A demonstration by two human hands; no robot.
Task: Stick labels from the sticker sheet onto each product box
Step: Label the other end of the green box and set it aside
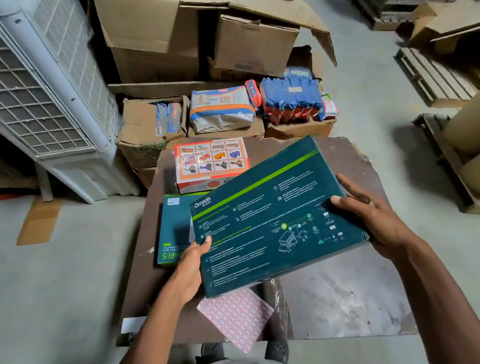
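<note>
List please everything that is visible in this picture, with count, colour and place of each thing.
Large dark teal Omada product box: one, held tilted above the table.
Second teal Wi-Fi product box: one, flat on the table, partly under the held box.
White and orange printed product box: one, at the table's far edge.
Pink and white sticker sheet: one, near table edge, partly under the held box.
Brown worn table: one, centre.
Brown cardboard cartons: several, stacked behind the table.
Blue and orange packets: many, in open cartons behind the table.
Grey air cooler: one, far left.
Left hand: grips the held box's left edge.
Right hand: grips its right edge.
</note>
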